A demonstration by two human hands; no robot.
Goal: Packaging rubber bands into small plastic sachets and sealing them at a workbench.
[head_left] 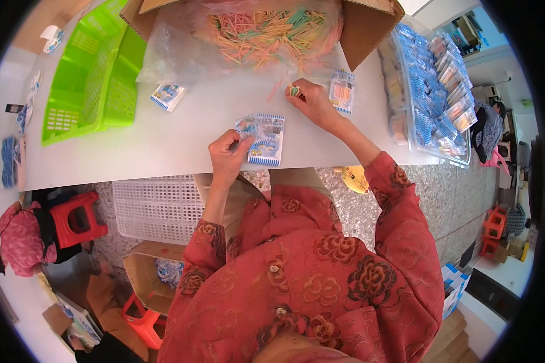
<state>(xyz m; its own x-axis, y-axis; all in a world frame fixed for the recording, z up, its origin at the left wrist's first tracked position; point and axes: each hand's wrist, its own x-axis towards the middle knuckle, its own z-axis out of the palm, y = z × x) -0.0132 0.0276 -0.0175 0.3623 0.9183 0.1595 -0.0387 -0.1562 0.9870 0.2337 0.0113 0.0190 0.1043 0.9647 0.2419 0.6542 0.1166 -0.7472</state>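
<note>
My left hand (227,157) pinches the left edge of a small blue-and-white printed packet (274,136) near the table's front edge. Whether it is a single packet or a few stacked, I cannot tell. Up and to the right of it, my right hand (312,104) is closed around a small bundle of thin coloured sticks (295,91), their ends showing at the fingertips. A filled packet (343,92) with pinkish sticks inside lies just right of that hand. Farther back, a heap of pink, yellow and green sticks (266,36) rests in a clear plastic bag (175,57).
A cardboard box (369,33) surrounds the bag at the back. At left stands a green plastic basket (91,100), with another packet (167,97) beside it. A clear bin (413,136) at right holds many filled packets. Another person (27,239) sits at far left.
</note>
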